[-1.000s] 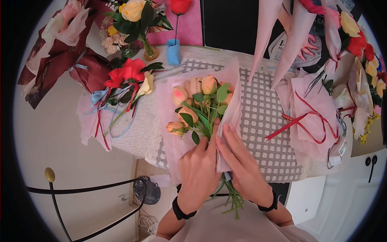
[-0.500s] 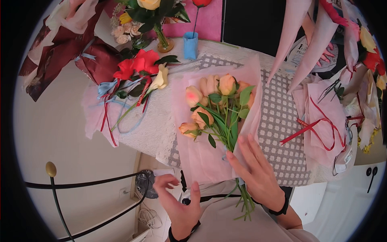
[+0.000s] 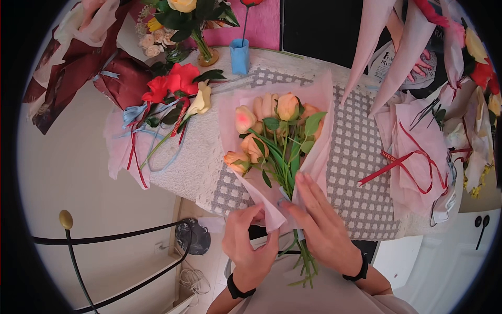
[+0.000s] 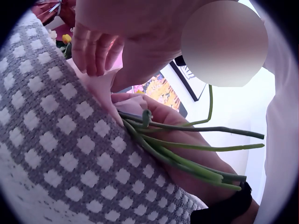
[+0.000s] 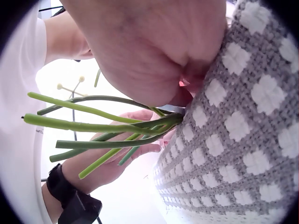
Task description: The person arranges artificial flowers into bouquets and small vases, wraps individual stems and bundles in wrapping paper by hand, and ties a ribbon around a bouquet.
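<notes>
A bouquet of peach roses (image 3: pixel 287 107) lies on pink wrapping paper (image 3: pixel 314 162), blooms away from me, its green stems (image 3: pixel 306 267) running out over the near table edge. My left hand (image 3: pixel 251 240) pinches the paper's lower left edge and holds it folded up beside the stems. With fingers straight, my right hand (image 3: pixel 327 230) presses the right side of the paper against the bouquet. A pale band (image 3: pixel 285 193) shows round the stems near that thumb. From the right wrist view, the cut stem ends (image 5: pixel 93 126) stick out below the palm.
Left of the bouquet lie red flowers (image 3: pixel 183 78) and a cream calla lily (image 3: pixel 201 99) with ribbons. A blue holder (image 3: pixel 240 56) and a glass vase (image 3: pixel 207 56) stand behind. Pink paper with red ribbon (image 3: pixel 418 157) lies right, below hanging pink paper cones (image 3: pixel 400 63).
My left hand let go of the stem area, swung down left, then took the paper's lower left edge and lifted it inward. My right hand stays on the paper's right side.
</notes>
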`<state>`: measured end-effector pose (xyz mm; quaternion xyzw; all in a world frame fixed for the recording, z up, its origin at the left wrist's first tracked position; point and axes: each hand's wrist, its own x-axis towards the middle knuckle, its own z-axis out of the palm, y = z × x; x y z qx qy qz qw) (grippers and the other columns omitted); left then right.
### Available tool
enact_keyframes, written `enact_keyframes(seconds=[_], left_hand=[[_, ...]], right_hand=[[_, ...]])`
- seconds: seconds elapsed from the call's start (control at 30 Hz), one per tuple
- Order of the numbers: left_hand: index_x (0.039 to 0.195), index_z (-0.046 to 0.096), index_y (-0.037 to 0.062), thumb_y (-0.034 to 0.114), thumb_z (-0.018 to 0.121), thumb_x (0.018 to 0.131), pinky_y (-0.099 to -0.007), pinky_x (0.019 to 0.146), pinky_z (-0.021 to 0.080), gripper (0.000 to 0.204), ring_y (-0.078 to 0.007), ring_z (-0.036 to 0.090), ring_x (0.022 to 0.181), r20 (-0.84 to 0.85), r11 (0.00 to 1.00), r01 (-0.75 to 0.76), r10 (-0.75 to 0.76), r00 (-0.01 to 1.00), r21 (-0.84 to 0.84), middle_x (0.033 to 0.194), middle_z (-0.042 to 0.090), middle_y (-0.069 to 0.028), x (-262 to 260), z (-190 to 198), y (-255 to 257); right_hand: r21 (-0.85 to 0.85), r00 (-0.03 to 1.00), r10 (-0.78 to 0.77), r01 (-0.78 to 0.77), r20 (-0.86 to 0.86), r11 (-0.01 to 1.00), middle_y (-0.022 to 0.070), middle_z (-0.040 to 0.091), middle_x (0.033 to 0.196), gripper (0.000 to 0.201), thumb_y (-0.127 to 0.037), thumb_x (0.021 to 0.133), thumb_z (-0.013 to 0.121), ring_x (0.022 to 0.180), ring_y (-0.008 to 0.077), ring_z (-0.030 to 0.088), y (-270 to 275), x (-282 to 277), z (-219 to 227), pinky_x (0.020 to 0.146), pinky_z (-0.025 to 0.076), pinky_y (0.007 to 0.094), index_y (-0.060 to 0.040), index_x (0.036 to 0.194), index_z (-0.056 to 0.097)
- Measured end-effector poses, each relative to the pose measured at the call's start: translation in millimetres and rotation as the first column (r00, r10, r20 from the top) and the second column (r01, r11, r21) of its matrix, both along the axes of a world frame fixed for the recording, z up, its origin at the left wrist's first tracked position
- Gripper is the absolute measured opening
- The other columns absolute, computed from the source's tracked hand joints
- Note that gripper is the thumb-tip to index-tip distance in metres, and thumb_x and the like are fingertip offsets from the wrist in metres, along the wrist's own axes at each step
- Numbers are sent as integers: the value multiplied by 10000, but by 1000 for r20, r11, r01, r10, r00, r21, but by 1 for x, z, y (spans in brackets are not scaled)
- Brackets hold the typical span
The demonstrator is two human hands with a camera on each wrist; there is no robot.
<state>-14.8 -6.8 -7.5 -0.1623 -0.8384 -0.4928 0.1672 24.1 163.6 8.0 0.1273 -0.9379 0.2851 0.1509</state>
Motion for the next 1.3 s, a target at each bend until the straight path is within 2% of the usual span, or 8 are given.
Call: enact_keyframes(seconds=[0.1,0.23,0.37,0.53,0.73,0.9,1.07,1.3], left_hand=[[1190,733,5,-99,813,661,-320,656,530,545,-245,630,742,-65,999,-9,6,998,-46,922,653,-106,-2,-6,-3],[1222,776,11,-87,805,647,-355,726,561,584,-258,642,829,-198,970,160,-195,961,-182,964,630,-78,-11,-17,-19],[1136,805,37,-131,810,618,-390,825,559,544,-282,639,931,-242,929,236,-308,920,-286,993,616,-68,-10,-19,-21],[1118,805,38,-134,808,605,-409,849,562,541,-315,641,982,-241,929,284,-340,909,-236,1075,644,-78,-13,-22,-17],[1061,787,-32,-160,770,632,-421,917,575,448,-369,696,1069,-235,935,296,-338,911,-193,1184,733,-177,-14,-16,-19],[1037,782,-48,-93,777,756,-402,918,595,284,-336,736,1103,-309,946,275,-318,896,-173,1184,771,-169,-18,-15,-12],[1104,776,-15,47,691,890,-422,1052,545,239,-284,713,1216,-302,776,473,-609,733,-416,1240,765,-131,-40,-5,-17],[1163,753,-41,44,654,900,-444,1124,527,294,-309,671,1283,-227,668,607,-731,643,-431,1299,733,-154,-52,-8,-17]], right_hand=[[-34,1000,7,-6,21,999,326,422,1594,234,-16,939,608,1488,473,433,-3,-1,-1,1167,449,548,82,1151,624],[-81,998,21,-16,62,997,325,424,1593,204,-16,949,603,1491,468,430,1,0,2,1177,437,554,83,1127,603],[-13,997,38,-37,63,999,308,431,1596,361,0,924,599,1494,459,428,2,2,3,1194,419,551,109,1267,569],[-16,995,54,-52,86,999,301,444,1588,512,41,886,581,1494,447,433,5,1,2,1206,408,535,138,1386,520],[-137,987,79,-60,139,989,287,446,1591,640,123,805,576,1498,415,437,8,-1,9,1216,404,502,150,1437,483],[-337,973,134,-64,188,939,279,410,1620,880,139,769,593,1483,439,438,12,0,9,1225,392,473,141,1578,247],[-524,920,235,-40,312,851,265,356,1661,996,126,781,622,1500,448,404,18,-1,15,1228,372,460,85,1629,101],[-618,902,293,-39,316,785,242,313,1696,1033,119,817,623,1516,448,382,21,-2,17,1211,378,428,17,1657,31]])
